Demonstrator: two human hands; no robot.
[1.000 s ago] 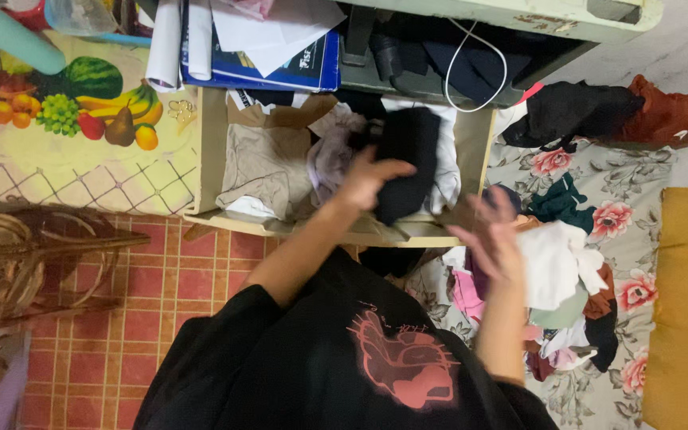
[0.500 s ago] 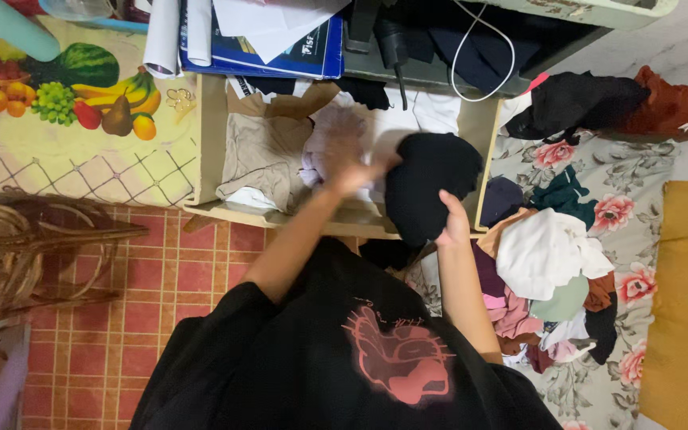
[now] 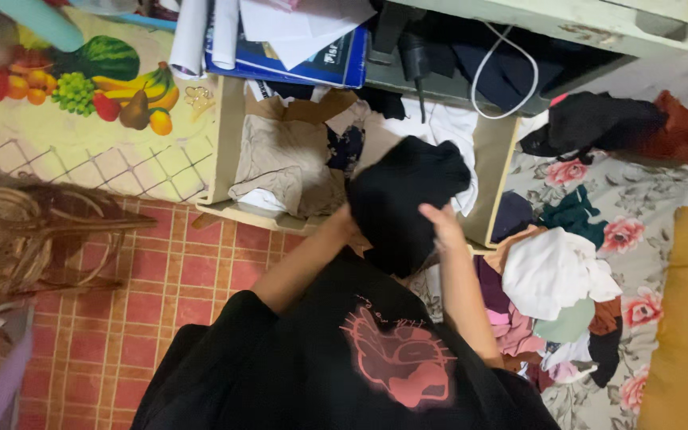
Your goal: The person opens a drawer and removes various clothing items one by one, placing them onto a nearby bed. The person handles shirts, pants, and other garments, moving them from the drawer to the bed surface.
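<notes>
- The left hand point(image 3: 342, 221) is mostly hidden behind the black garment point(image 3: 404, 199); whether its fingers grip cannot be told.
- The right hand point(image 3: 442, 227) has fingers closed on the garment's lower right edge.
- The garment hangs bunched over the open wooden drawer point(image 3: 227, 135), above its front edge.
- Inside the drawer lie beige cloth point(image 3: 276, 159) and white cloth point(image 3: 447, 127).
- A heap of mixed clothes point(image 3: 555, 287) lies on the floral sheet point(image 3: 639, 239).

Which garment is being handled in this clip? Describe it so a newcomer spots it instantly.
Find the pale open wooden drawer at top centre, stuffed with beige and white clothes. Over its front edge, the left hand and right hand hold a bunched black fabric garment. It is the only dark piece lifted above the pile.
</notes>
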